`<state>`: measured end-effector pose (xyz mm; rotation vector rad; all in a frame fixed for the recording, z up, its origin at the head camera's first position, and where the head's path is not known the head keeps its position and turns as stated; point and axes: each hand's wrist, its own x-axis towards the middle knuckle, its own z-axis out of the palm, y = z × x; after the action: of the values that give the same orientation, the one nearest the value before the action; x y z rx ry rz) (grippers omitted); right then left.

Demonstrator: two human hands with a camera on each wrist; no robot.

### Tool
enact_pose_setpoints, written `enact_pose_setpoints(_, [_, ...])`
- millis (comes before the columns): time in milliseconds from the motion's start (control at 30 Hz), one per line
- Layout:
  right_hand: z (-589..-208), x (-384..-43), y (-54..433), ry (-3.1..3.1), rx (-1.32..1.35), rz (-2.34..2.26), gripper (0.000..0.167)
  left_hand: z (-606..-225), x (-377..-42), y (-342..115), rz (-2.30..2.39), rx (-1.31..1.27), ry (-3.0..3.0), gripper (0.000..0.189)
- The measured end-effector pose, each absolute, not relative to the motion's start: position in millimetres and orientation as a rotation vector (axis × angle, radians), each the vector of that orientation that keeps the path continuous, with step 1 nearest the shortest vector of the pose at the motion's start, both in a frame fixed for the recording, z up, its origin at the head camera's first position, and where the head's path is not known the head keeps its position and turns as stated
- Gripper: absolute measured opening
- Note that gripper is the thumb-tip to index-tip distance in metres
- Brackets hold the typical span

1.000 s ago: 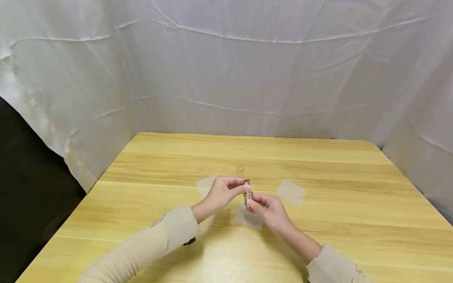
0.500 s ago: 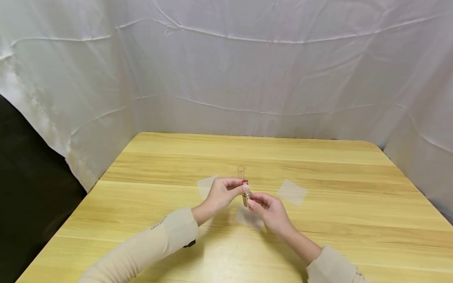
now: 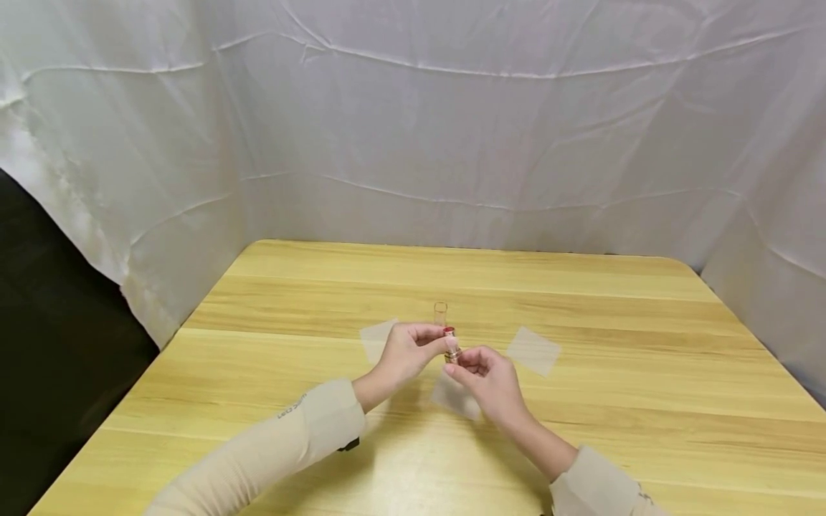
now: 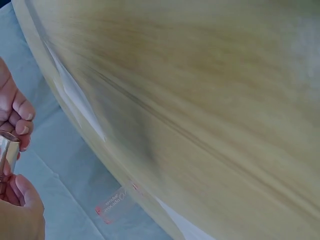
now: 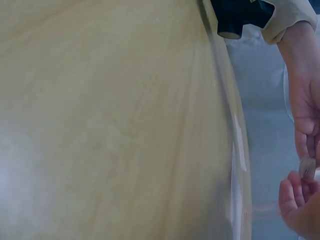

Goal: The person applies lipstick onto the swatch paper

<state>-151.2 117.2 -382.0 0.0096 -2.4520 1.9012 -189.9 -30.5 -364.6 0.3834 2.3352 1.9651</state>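
A lipstick (image 3: 453, 355) with a shiny gold case and red top is held upright between both hands over the table. My left hand (image 3: 401, 355) pinches its upper part between thumb and fingers. Lower down, my right hand (image 3: 493, 380) has curled fingers and thumb at the gold base. In the left wrist view the metal end of the lipstick (image 4: 9, 150) shows between the two hands. Just behind them stands a clear cap (image 3: 440, 312) with a reddish rim; red lettering shows on the cap (image 4: 117, 205) in the left wrist view.
Pale translucent squares lie on the wooden table (image 3: 290, 287): a left square (image 3: 373, 342), a right square (image 3: 533, 351) and a front square (image 3: 454, 398) partly under the hands. Light grey cloth (image 3: 452, 143) hangs around the table's back and sides.
My right hand has shifted slightly up and its thumb has slid left across the lipstick's base. The lipstick's tilt has varied a little. My left hand keeps its pinch almost in place.
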Motion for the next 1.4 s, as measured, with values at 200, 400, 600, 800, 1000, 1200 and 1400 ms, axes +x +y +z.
enact_pose_setpoints(200, [-382, -151, 121, -2.463, 0.039, 1.933, 0.019, -364, -190, -32, 1.959, 0.415, 2.322, 0.021])
enact_pose_setpoints(400, [-382, -152, 122, -2.452, 0.125, 2.019, 0.02, -362, -188, -33, 1.952, 0.467, 2.317, 0.021])
enact_pose_setpoints(600, [-382, -150, 124, -2.448, 0.213, 2.055, 0.024, -362, -188, -33, 1.928, 0.474, 2.336, 0.021])
enact_pose_setpoints(800, [-385, -152, 127, -2.457, 0.261, 2.096, 0.022, -362, -187, -34, 1.915, 0.494, 2.331, 0.021])
enact_pose_setpoints(1000, [-388, -154, 131, -2.438, 0.425, 2.144, 0.026, -363, -187, -36, 1.917, 0.553, 2.314, 0.022])
enact_pose_setpoints(1200, [-390, -156, 135, -2.429, 0.564, 2.196, 0.031, -363, -188, -37, 1.92, 0.581, 2.296, 0.022])
enact_pose_setpoints(1400, [-391, -160, 139, -2.428, 0.718, 2.24, 0.037, -363, -190, -41, 1.911, 0.636, 2.244, 0.024])
